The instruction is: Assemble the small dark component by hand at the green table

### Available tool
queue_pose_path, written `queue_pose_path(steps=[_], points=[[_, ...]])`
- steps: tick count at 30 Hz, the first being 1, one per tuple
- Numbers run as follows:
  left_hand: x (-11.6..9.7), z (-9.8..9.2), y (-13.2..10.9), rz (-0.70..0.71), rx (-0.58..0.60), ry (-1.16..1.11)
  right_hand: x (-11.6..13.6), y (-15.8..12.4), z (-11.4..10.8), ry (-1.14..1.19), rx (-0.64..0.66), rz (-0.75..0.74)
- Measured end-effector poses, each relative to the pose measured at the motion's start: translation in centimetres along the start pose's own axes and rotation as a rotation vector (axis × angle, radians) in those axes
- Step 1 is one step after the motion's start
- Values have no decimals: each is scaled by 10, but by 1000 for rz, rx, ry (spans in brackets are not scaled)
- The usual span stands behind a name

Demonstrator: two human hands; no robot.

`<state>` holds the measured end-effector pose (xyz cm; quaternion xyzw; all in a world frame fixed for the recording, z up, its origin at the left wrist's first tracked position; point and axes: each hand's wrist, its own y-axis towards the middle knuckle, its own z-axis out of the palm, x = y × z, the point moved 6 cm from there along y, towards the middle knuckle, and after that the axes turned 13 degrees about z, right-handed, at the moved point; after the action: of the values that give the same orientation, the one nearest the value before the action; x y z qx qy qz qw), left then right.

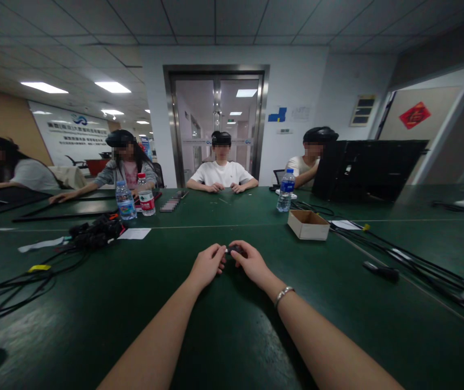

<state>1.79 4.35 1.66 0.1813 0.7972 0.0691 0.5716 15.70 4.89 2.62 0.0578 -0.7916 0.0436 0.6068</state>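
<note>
My left hand (208,264) and my right hand (249,262) meet over the dark green table (232,325), fingers curled. Between the fingertips sits a small dark object (233,249) that both hands pinch; it is too small to name. A metal bracelet (283,293) circles my right wrist. Both forearms stretch out from the bottom edge of the view.
An open cardboard box (308,223) stands ahead to the right, a water bottle (285,190) behind it. Two bottles (134,199) and a heap of black cables (93,232) lie to the left. More cables (402,260) run along the right. Several people sit at the far side.
</note>
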Motion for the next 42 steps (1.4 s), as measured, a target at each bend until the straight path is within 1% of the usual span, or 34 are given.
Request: queue_pose_path(steps=[8,11,14,17,27,35,39,42], points=[[2,-1,1,-35,-20,27,-1,1,0,11,-1,-38],[2,-2,1,-39,-30,-20,-1,1,-1,0,-12,-34],[0,-1,-1,7,-27,-88,-1,0,-2,0,-16,-21],[-1,0,-1,64,-10,-91,1,-1,-2,18,-11,-17],[2,1,0,28,-11,-26,-2,1,0,28,-7,-29],[-5,0,-3,13,-41,21,-2,1,0,18,-12,-14],[-10,-6,-6,10,-78,92,-3,1,4,46,30,-9],[-17,-13,-8,29,-111,176,1,-4,7,-22,21,-46]])
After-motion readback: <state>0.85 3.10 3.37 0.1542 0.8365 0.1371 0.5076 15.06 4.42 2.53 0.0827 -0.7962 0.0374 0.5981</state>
